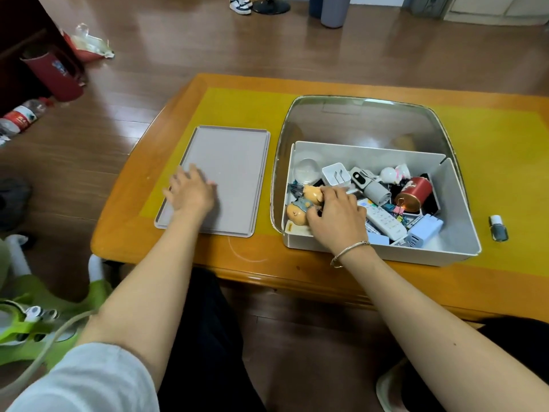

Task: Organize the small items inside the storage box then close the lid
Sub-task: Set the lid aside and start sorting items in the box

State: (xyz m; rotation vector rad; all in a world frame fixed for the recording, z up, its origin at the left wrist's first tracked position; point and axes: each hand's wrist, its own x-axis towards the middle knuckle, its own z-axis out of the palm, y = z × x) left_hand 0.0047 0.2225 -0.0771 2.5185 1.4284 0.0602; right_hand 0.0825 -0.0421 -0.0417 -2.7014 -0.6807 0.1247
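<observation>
- Here, my left hand [190,191] lay flat with fingers spread on the grey tray [234,162], which sat on the worktop [237,105] just left of the storage box [457,233].
- My right hand [335,215] reached into the box, its fingers curled around a small figurine [312,193] at the left side.
- The clear lid [365,123] stood open behind the box.
- Inside lay a white plug [335,175], a remote [383,221] and a red tin [414,193].
- A nail polish bottle [498,228] rested beside the box, to its right.
</observation>
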